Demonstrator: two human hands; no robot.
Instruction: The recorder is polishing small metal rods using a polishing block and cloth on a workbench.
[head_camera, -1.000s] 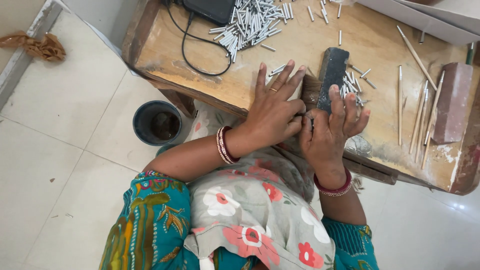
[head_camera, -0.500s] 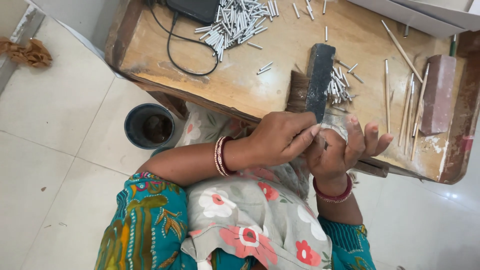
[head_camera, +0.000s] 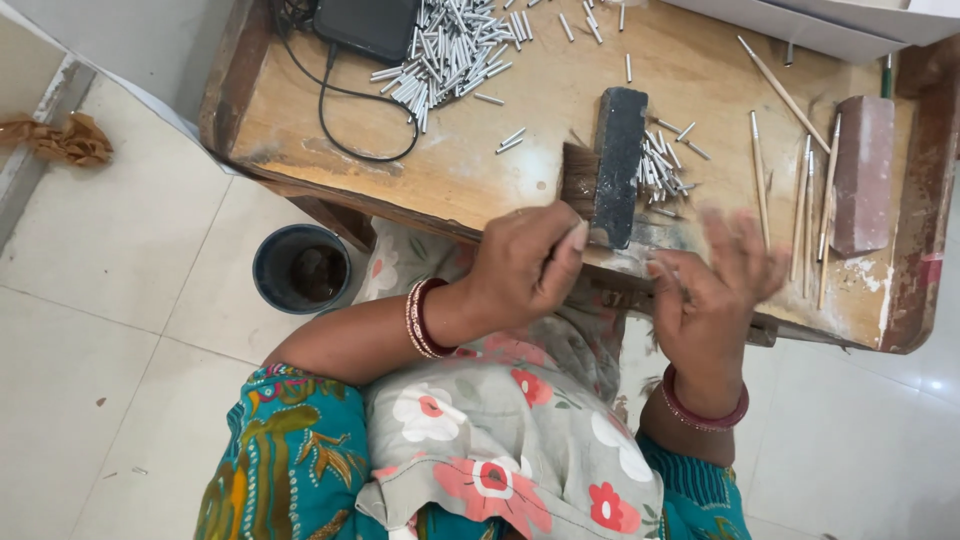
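Sitting nearest the camera is the person's lap, draped in a grey floral cloth (head_camera: 500, 430) with red and white blossoms over a teal patterned garment. Just above it the left hand (head_camera: 525, 265), with red and white bangles at the wrist, is curled into a loose fist at the near edge of the wooden workbench (head_camera: 480, 175); its fingers are bent inward, thumb against them, and whether anything small is pinched inside cannot be told. The right hand (head_camera: 715, 290), ringed by a red bangle, is blurred, its fingers spread open and holding nothing visible, hovering just over the bench edge.

Between the two hands, a little farther in, lies a dark rectangular block (head_camera: 620, 165) with a tuft of brown bristles (head_camera: 580, 180) at its left side. Touching its right side is a small heap of short silvery metal tubes (head_camera: 660, 170), smooth and cylindrical. Farther right lie thin pale wooden sticks (head_camera: 805, 200) beside a reddish-brown brick-shaped block (head_camera: 860, 175), dusty and matte.

On the tiled floor to the left stands a round dark pot (head_camera: 300, 268). At the far side of the worn, scratched bench top sits a larger pile of the same metal tubes (head_camera: 450, 45), next to a flat black device (head_camera: 370, 25) with a black cable (head_camera: 340, 110) looping from it. A white flat box edge (head_camera: 800, 20) lies at the far right corner.
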